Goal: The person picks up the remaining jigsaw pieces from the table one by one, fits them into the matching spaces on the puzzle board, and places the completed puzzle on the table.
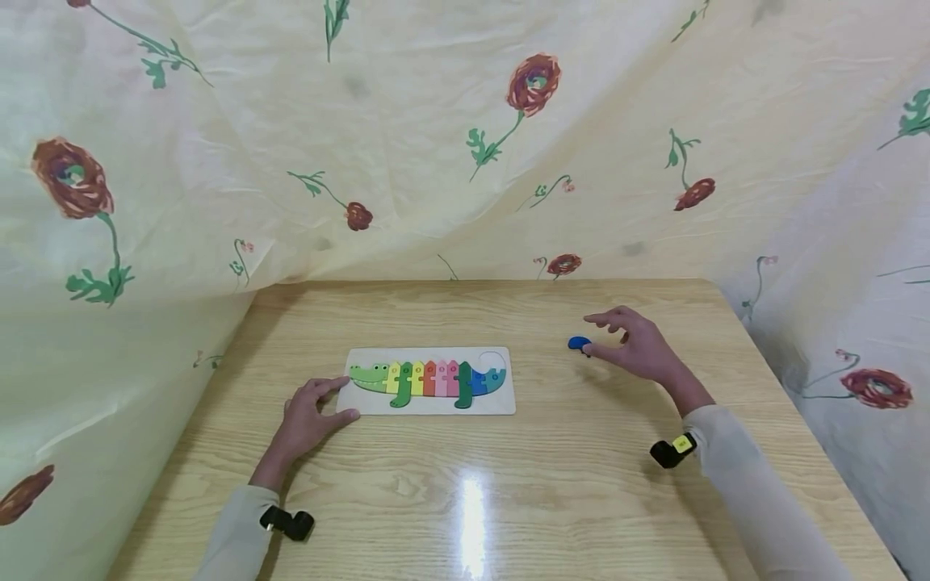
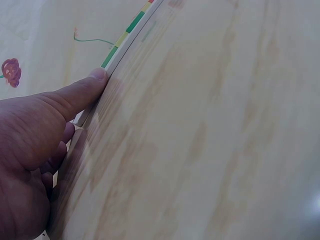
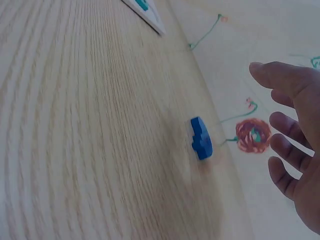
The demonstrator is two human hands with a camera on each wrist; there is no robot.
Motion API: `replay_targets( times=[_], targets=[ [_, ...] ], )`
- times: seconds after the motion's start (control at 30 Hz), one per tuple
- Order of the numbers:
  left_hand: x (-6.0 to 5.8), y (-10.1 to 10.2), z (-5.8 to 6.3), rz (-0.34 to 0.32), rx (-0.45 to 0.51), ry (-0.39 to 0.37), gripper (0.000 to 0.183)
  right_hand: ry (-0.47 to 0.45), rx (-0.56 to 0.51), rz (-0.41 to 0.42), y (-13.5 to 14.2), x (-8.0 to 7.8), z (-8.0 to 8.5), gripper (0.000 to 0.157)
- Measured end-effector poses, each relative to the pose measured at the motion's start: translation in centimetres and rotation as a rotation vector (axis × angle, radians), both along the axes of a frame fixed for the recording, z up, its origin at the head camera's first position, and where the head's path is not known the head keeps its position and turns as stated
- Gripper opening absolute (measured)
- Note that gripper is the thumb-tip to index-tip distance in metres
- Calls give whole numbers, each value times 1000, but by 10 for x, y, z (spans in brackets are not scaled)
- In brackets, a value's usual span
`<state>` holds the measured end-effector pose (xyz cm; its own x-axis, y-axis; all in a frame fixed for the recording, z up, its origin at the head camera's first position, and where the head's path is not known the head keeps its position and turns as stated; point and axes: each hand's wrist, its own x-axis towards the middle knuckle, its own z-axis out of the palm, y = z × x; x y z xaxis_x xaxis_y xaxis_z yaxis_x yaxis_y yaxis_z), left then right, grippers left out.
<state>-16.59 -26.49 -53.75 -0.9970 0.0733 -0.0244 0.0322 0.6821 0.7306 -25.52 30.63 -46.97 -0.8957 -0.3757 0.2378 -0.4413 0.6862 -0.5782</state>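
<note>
A white crocodile puzzle board [image 1: 429,407] lies on the table, with a green head, coloured body pieces and a blue tail. A curled outline marks the bare board above the tail. My left hand [image 1: 305,417] holds the board's left end, its thumb [image 2: 90,90] against the near edge and its index fingertip at the left side. To the right of the board, a blue puzzle piece [image 3: 201,139] rests on the table. My right hand [image 1: 635,345] hovers beside this piece with thumb and fingers spread apart, nothing between them.
The wooden table [image 1: 407,492] ends at the back against a hanging cloth [image 1: 421,121] with a flower print. More of this cloth hangs at both sides. Each wrist carries a small black camera.
</note>
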Motion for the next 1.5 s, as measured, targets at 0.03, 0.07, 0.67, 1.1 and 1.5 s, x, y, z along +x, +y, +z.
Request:
replay_targets(
  times=[0.03,0.07,0.67,1.1,1.5],
  targets=[
    [0,0,0,1,0,-2,74,-4,2,0,3,-2,-2,49],
    [0,0,0,1,0,-4,75,-11,3,1,5,-3,-3,49],
    [-1,0,1,5,-3,-9,74,-134,31,40,25,-20,-25,57],
    [0,0,0,4,1,-5,74,-195,104,56,28,-33,-36,65],
    [-1,0,-2,2,1,-5,74,-250,135,26,31,-35,-40,65]
  ],
)
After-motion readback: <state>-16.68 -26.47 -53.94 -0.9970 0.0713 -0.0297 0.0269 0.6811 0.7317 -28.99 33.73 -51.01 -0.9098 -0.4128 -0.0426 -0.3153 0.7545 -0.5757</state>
